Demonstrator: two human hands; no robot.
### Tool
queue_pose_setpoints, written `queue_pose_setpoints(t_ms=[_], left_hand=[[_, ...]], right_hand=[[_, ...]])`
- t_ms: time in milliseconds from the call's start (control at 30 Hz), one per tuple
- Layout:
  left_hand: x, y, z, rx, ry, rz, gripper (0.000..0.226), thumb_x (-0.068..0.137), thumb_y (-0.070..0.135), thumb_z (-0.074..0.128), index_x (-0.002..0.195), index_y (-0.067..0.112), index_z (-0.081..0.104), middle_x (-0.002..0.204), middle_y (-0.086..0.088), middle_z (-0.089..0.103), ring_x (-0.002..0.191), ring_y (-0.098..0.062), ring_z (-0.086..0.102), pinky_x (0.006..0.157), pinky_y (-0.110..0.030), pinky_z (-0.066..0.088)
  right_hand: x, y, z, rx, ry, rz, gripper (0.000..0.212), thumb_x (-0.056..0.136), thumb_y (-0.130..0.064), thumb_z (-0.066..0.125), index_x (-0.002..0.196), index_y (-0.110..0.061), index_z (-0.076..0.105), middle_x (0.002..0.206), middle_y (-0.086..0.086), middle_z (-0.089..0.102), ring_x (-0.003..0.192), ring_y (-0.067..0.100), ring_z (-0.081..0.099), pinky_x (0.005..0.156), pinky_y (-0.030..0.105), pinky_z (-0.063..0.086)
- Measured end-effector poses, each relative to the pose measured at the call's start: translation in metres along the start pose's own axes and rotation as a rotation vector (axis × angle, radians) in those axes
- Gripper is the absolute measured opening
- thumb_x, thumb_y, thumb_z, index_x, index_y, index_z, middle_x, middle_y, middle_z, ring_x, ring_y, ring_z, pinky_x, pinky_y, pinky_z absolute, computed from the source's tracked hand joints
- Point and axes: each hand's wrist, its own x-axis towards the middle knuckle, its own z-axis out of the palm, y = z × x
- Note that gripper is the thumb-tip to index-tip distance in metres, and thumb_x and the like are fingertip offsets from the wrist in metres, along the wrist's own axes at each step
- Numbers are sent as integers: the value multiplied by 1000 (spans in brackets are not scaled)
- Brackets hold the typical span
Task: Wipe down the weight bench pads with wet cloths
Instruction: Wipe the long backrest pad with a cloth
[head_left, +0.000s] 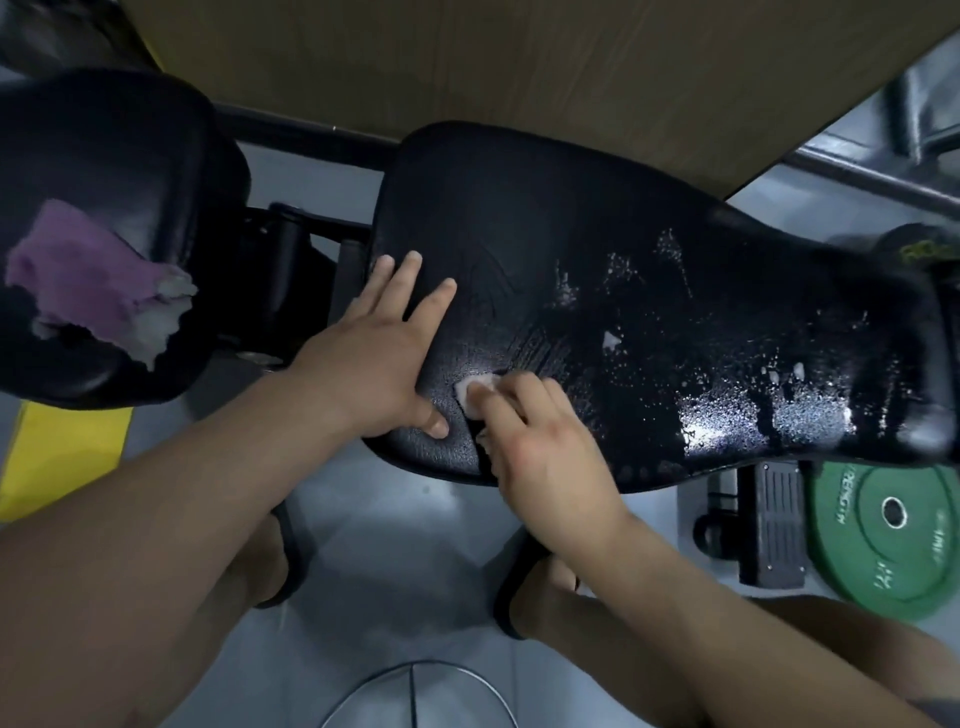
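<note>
**Bench wipe-down: about a third of the long pad done, the wet end left to go**

Right now the work is on the long black pad (545, 218), the big one running across the middle of the view. The right hand (540, 447) has its fingers curled over a small white cloth (475, 389) and is pressing it onto the pad close to the near edge. The left hand (371, 358) lies flat on the pad just beside it, fingers straight and spread, holding nothing, so I'd guess it's only bracing.

Progress, going by the surface: the stretch around the hands looks dull with faint wipe streaks, so I'd call that part covered. The right half is another story. It's dotted with droplets and foamy patches (727, 415), plus a few small white bits that might be scraps of cloth or suds, I can't tell which. That whole end looks unwiped.

The smaller pad (104, 130) on the left has a purple cloth (88, 275) lying crumpled on top, nobody touching it. I can't say whether that pad is done; it's too dark to read.

So there's the wet right end to go, and maybe the small pad too. A green weight plate (893, 540) sits on the floor under the right end.
</note>
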Motion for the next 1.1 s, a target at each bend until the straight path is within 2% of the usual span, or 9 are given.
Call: queue_pose_setpoints(t_ms=[67, 233, 333, 433, 633, 767, 867, 1000, 1100], left_hand=[[0, 1, -1, 6, 2, 9, 142, 65, 56, 89, 159, 38, -16, 160, 8, -41, 151, -18, -32, 124, -51, 23], [-2, 3, -3, 16, 21, 11, 146, 63, 57, 89, 160, 31, -17, 163, 5, -36, 152, -17, -30, 124, -48, 17], [-1, 2, -2, 14, 11, 13, 151, 65, 56, 89, 157, 19, -25, 162, 5, -39, 150, -15, -32, 125, -40, 7], [1, 1, -2, 11, 8, 7, 153, 65, 57, 88, 156, 15, -28, 160, 4, -42, 149, -15, -33, 125, -39, 5], [3, 3, -2, 14, 6, 4, 155, 62, 59, 89, 157, 15, -26, 160, 3, -42, 150, -16, -32, 125, -42, 7], [4, 2, -1, 18, 11, 12, 155, 63, 59, 89, 157, 14, -26, 160, 2, -42, 151, -17, -31, 127, -43, 8], [4, 4, -4, 20, 10, 12, 153, 65, 58, 88, 157, 13, -25, 160, 1, -42, 151, -18, -31, 125, -41, 7], [4, 3, -5, 32, 27, 26, 154, 62, 61, 88, 158, 13, -23, 162, 1, -39, 152, -17, -30, 125, -40, 8], [2, 0, -3, 20, 38, 34, 154, 62, 63, 87, 158, 13, -21, 162, 1, -37, 152, -16, -29, 126, -39, 8]], right_hand=[[23, 18, -2, -36, 6, 6, 38, 87, -5, 64, 123, -14, 64, 110, 11, 56, 92, 33, 53, 75, 45, 53], [81, 43, -4, -83, 174, 253, 34, 80, -2, 67, 112, -12, 70, 102, 17, 59, 82, 38, 55, 74, 47, 53], [44, 11, 3, -81, 82, 75, 41, 80, -2, 65, 120, -13, 66, 107, 12, 58, 86, 34, 53, 74, 44, 52], [31, 9, -1, -24, 24, -28, 40, 86, -4, 64, 125, -14, 65, 110, 11, 57, 91, 33, 54, 71, 44, 56], [118, 60, -7, -116, 172, 213, 31, 77, 0, 72, 107, -8, 72, 98, 18, 60, 79, 39, 58, 76, 42, 54], [77, 19, 2, -118, 100, 80, 37, 81, -8, 64, 118, -10, 66, 102, 14, 57, 83, 35, 54, 75, 43, 51], [58, 9, -1, -55, 22, -25, 41, 88, -10, 56, 128, -13, 64, 107, 11, 55, 89, 34, 55, 72, 46, 56], [113, 43, -4, -82, 118, 87, 33, 84, -9, 69, 117, -15, 70, 100, 14, 56, 80, 38, 59, 69, 45, 58], [136, 48, -3, -37, 160, 180, 28, 85, -9, 60, 110, -12, 71, 99, 15, 56, 76, 39, 60, 71, 46, 58]])
